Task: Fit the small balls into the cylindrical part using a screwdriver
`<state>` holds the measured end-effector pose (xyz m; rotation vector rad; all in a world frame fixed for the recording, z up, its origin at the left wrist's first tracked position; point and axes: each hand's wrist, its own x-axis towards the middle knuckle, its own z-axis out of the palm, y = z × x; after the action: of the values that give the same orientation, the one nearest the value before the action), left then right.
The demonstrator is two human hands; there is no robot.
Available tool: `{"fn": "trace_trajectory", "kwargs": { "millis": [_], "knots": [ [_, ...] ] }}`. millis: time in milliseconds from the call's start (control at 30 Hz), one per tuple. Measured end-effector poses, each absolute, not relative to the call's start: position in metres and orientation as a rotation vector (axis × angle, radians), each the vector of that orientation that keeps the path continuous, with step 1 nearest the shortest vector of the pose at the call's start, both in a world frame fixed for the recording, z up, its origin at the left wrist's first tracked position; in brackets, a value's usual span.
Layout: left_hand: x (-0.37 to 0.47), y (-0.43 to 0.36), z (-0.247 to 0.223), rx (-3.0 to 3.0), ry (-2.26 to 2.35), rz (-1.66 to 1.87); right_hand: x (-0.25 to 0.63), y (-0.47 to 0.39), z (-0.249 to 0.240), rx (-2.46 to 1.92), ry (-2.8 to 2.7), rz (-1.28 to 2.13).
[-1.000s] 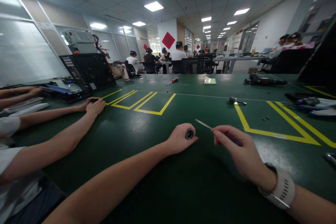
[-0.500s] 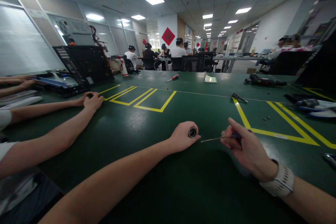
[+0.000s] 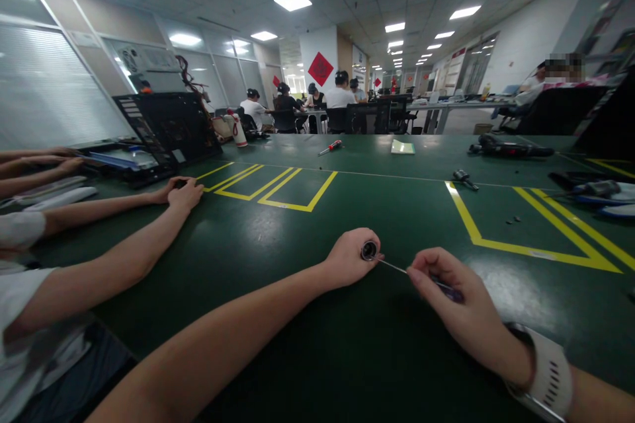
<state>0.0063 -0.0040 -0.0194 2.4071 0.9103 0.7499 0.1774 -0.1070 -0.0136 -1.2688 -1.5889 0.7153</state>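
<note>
My left hand (image 3: 346, 258) is wrapped round a dark cylindrical part (image 3: 368, 250), whose round hollow end with a metal rim faces me. Most of that part's body is hidden in the palm. In my right hand (image 3: 469, 314) is a screwdriver (image 3: 452, 293) with a thin metal shaft and a dark purple handle. Its shaft points left, and the tip is at the fingers of my left hand beside the part. Whether the tip touches the part or sits in a screw I cannot make out. Both hands are low over the green table (image 3: 278, 317).
A red-handled screwdriver (image 3: 331, 147) and a pale notepad (image 3: 402, 147) lie farther back. On the right are a small dark metal part (image 3: 465, 180), small bits (image 3: 514, 219) and a black power tool (image 3: 513, 147). At left, a co-worker's hands (image 3: 184, 192) work near a black computer case (image 3: 171, 122).
My right hand has turned and lowered, and the screwdriver's tip has come from just short of my left hand to its fingers. My left hand has barely moved.
</note>
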Motion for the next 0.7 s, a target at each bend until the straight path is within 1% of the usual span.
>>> {"fn": "trace_trajectory", "kwargs": {
  "millis": [100,200,333,533,700],
  "knots": [
    [0.007,-0.004,-0.02,2.471,0.876,0.76,0.174,-0.108,-0.011,-1.28,-1.649,0.601],
    [0.008,-0.004,-0.02,2.509,0.844,0.758,0.174,-0.106,-0.01,-1.31,-1.647,0.621],
    [0.007,-0.005,-0.019,2.482,0.822,0.766,0.177,-0.101,-0.013,-1.308,-1.541,0.831],
    [0.006,-0.005,-0.018,2.349,0.791,0.832,0.179,-0.095,-0.017,-1.131,-1.181,1.194],
    [0.006,-0.004,-0.019,2.295,0.797,0.84,0.178,-0.094,-0.014,-1.058,-1.049,1.299]
  ]
}}
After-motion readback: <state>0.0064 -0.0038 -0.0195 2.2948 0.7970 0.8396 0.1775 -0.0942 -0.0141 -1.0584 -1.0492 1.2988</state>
